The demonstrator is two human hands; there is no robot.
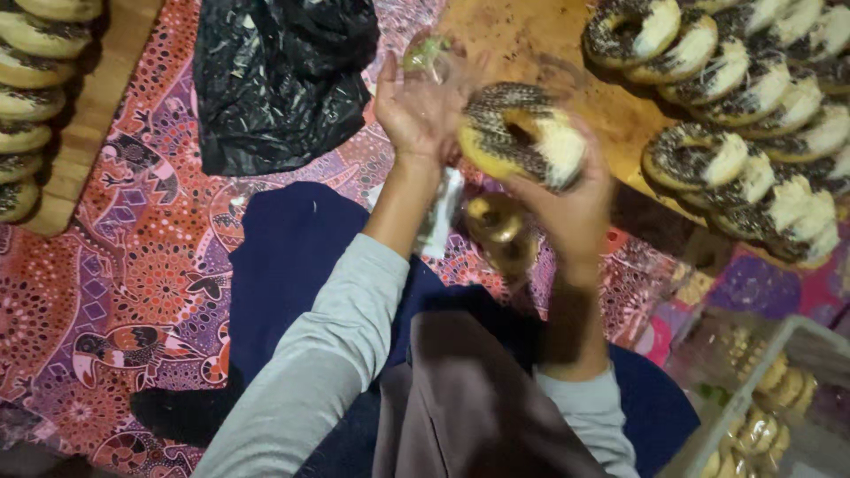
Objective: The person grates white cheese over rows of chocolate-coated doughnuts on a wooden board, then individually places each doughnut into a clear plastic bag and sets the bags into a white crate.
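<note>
My right hand (575,208) holds up a ring doughnut (521,134) topped with dark sprinkles and a white patch on one side. My left hand (423,111) is raised just left of it, palm toward me, fingers on a thin clear plastic bag (436,57) that is hard to make out. Both hands are above a red patterned cloth (133,265). A roll of gold tape or ribbon (500,226) lies below the doughnut.
Several similar doughnuts (753,97) lie in rows on a wooden board (540,44) at the right. More doughnuts (27,97) sit on a board at the far left. A black plastic bag (274,80) lies at the top. A clear box (770,407) with wrapped doughnuts stands lower right.
</note>
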